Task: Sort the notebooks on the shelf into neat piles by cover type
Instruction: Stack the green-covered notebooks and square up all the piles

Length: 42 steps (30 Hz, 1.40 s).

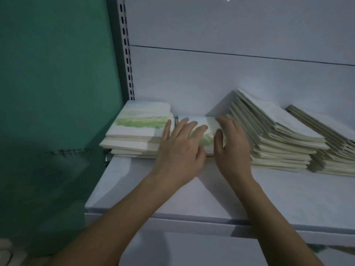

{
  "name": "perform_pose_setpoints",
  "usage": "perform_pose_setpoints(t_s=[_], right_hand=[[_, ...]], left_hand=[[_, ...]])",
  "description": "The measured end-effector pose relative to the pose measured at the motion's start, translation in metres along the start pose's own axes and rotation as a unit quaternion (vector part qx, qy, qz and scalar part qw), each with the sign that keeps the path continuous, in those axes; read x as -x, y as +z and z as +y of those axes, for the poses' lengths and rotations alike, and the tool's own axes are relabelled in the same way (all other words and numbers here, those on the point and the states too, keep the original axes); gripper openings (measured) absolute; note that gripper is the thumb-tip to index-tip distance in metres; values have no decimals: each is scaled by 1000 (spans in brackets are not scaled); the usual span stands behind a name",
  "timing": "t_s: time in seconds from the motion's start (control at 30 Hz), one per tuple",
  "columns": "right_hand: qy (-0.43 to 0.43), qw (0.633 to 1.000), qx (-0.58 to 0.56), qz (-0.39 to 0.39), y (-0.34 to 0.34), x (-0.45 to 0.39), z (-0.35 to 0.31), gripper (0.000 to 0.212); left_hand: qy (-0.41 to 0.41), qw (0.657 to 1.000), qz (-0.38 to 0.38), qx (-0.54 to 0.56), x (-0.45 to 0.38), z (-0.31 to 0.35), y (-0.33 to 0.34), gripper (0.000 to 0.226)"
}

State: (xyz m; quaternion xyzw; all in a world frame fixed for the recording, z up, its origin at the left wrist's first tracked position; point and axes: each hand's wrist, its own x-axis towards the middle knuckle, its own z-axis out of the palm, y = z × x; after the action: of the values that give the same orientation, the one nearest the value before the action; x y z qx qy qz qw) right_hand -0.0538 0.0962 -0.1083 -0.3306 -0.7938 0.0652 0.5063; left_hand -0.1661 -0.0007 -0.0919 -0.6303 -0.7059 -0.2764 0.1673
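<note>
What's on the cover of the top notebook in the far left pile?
A white cover with a green watercolour-like band across it, seen in the head view.

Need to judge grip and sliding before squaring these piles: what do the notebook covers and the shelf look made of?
Notebook covers: apparently matte paper or thin card with a printed watercolour-style green band; no glare, and cream page edges show in the leaning pile. Shelf: smooth, pale, probably painted metal, given the slotted upright and faint sheen, though blur leaves this uncertain.

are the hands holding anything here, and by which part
Nothing is gripped: the left hand lies flat on the green-and-white notebook; the right hand stands at its right edge.
</note>
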Motion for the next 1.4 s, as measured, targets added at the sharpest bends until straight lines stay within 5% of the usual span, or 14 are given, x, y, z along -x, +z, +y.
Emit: perform_pose_setpoints(t_s=[0.13,0.27,0.43,0.53,0.7,0.8,0.9,0.97,1.07,1.13,1.27,1.4], right_hand=[[-39,997,-36,-65,12,-18,-39,32],[-84,968,7,-237,40,-41,-87,44],[-128,911,92,-382,80,-55,-123,67],[-129,877,129,-445,89,-46,-125,85],[-184,895,149,-378,61,-2,-116,83],[-183,900,133,-372,42,9,-116,88],[-162,909,97,-372,34,2,-120,87],[-104,920,27,-377,29,-12,-127,69],[-20,926,-98,-364,25,-23,-138,57],[-65,923,-113,-362,27,-16,-150,58],[-202,900,-8,-386,48,8,-156,69],[-191,866,-121,-447,54,-9,-148,69]], left_hand=[[-113,993,30,14,-9,-64,-52,44],[-277,957,-15,79,-13,-115,-77,44],[-425,835,-75,342,-12,-140,-79,58],[-438,779,-50,446,-4,-133,-89,31],[-438,743,-43,504,11,-144,-93,29],[-437,775,-60,453,14,-153,-96,28],[-421,832,10,360,10,-153,-101,25],[-424,803,50,415,10,-152,-107,22],[-434,664,-20,608,13,-138,-115,44],[-431,624,-61,648,12,-135,-114,53],[-442,635,-77,629,20,-143,-114,37],[-457,679,-46,572,29,-164,-122,38]])
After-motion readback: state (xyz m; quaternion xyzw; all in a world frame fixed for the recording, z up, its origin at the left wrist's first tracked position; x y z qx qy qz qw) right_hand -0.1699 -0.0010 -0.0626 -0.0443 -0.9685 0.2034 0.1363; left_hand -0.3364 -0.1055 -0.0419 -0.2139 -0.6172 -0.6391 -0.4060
